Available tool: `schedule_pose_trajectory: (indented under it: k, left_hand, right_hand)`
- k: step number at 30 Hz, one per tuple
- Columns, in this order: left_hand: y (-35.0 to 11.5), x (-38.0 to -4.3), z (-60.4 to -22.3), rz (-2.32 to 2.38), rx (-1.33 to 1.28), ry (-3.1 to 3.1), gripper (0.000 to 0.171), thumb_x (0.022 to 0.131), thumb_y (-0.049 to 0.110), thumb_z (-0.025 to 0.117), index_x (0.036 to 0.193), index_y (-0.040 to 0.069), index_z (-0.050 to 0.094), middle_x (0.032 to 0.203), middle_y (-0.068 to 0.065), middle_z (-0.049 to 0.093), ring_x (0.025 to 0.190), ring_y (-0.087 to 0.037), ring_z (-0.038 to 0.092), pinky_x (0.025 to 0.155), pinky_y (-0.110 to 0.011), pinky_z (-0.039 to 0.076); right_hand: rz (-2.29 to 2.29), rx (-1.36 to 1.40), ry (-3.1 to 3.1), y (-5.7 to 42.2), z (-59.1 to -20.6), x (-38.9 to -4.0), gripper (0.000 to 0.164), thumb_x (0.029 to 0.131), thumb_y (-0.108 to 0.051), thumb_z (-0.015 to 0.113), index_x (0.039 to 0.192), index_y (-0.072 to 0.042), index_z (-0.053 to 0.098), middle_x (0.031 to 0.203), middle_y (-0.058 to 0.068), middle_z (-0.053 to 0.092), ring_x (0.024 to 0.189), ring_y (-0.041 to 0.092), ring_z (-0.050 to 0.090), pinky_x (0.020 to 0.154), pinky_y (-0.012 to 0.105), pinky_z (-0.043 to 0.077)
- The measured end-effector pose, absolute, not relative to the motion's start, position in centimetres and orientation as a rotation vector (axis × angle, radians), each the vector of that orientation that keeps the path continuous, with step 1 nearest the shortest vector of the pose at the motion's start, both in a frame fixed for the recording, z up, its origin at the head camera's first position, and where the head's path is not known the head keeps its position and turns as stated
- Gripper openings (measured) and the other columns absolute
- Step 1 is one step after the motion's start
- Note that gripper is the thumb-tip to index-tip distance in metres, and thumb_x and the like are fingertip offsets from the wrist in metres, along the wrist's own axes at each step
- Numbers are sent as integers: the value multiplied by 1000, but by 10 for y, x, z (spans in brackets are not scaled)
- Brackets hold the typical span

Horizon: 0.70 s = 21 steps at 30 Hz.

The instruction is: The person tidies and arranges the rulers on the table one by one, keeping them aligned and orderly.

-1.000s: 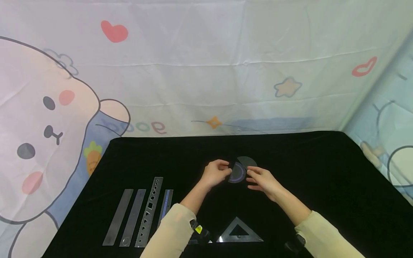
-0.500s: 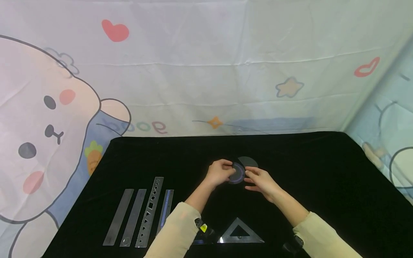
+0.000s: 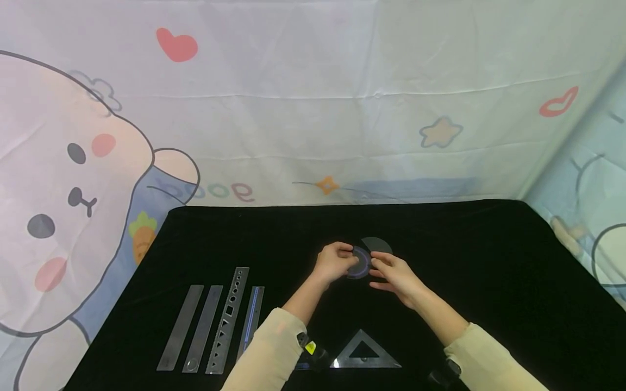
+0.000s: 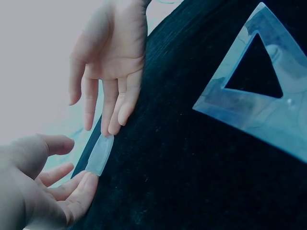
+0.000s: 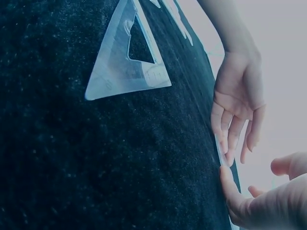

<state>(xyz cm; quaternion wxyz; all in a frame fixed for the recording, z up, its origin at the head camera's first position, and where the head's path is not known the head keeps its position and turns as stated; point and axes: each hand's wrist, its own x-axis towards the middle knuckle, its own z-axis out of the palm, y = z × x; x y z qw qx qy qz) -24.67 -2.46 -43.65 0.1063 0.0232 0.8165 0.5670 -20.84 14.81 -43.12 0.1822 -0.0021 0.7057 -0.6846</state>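
Observation:
A clear half-round protractor [image 3: 361, 265] with a purple scale lies on the black cloth between my hands. My left hand [image 3: 335, 264] touches its left side, with the fingers extended and the thumb apart from them in the left wrist view. From the right, the fingertips of my right hand [image 3: 398, 277] meet its curved edge; those fingers are nearly straight. Just behind is a second, greyish half-round protractor [image 3: 379, 245], partly overlapped by the right fingertips. Part of the nearer protractor is hidden behind the left fingers.
Closer to me lies a clear set square [image 3: 387, 361]. At the left are a plain ruler [image 3: 180, 328], another ruler [image 3: 203, 326], a stencil ruler [image 3: 227, 320] and a blue-striped ruler [image 3: 251, 315], partly behind my left sleeve. A printed curtain [image 3: 313, 125] hangs behind the table.
My left hand has shifted slightly right, covering more of the nearer protractor's left side. My right fingertips have moved slightly left, up to its curved edge.

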Motion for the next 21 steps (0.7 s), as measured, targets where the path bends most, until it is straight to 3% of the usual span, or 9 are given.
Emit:
schedule_pose_trajectory:
  k: [14,21]
  left_hand:
    - [-24,-246,-438,1656,43,2515,43,75,11,71,116,7,58,104,-7,64,92,-20,61,75,-28,54]
    - [-24,-245,-436,1641,32,2589,43,70,6,73,111,10,61,100,-5,63,92,-21,55,71,-26,52]
  right_hand:
    - [-1972,-33,1987,147,-428,-203,52,98,-24,41,141,0,25,143,23,29,127,40,38,93,39,47]
    - [-1996,-22,1992,143,-426,-200,49,98,-24,41,140,-1,29,139,22,34,124,37,42,92,38,49]
